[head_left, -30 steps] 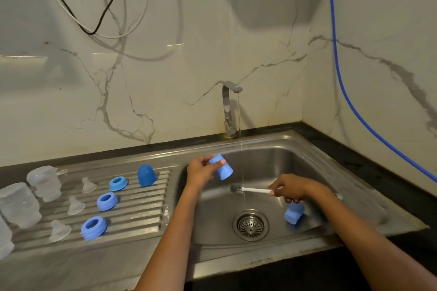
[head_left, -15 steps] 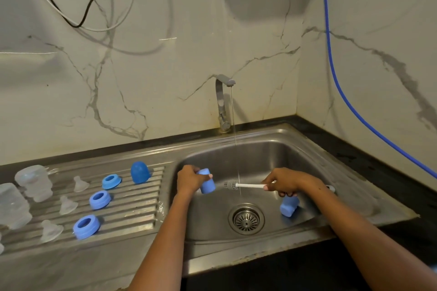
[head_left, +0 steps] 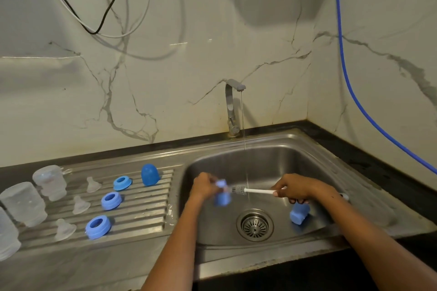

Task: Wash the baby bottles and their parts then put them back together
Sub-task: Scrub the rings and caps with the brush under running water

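Over the sink basin (head_left: pixel 279 160), my left hand (head_left: pixel 203 186) grips a blue bottle cap (head_left: pixel 222 194), blurred by motion. My right hand (head_left: pixel 295 188) holds a white-handled brush (head_left: pixel 257 190) whose grey bristle head touches the cap's opening. A thin stream of water falls from the tap (head_left: pixel 233 106) just beside the brush head. A second blue cap (head_left: pixel 299 214) lies on the sink floor under my right wrist. On the drainboard (head_left: pixel 146 212) stand a third blue cap (head_left: pixel 150 174), three blue collar rings (head_left: pixel 98 226), three clear teats (head_left: pixel 65 229) and clear bottles (head_left: pixel 24 203).
The drain strainer (head_left: pixel 255 225) sits in the middle of the sink floor. A blue hose (head_left: pixel 350 82) runs down the right wall, and black and white cables (head_left: pixel 104 14) hang on the back wall. Dark countertop borders the sink at right.
My left hand lowered the blue cap and turned it toward the brush. The brush head moved left from under the stream to the cap's opening.
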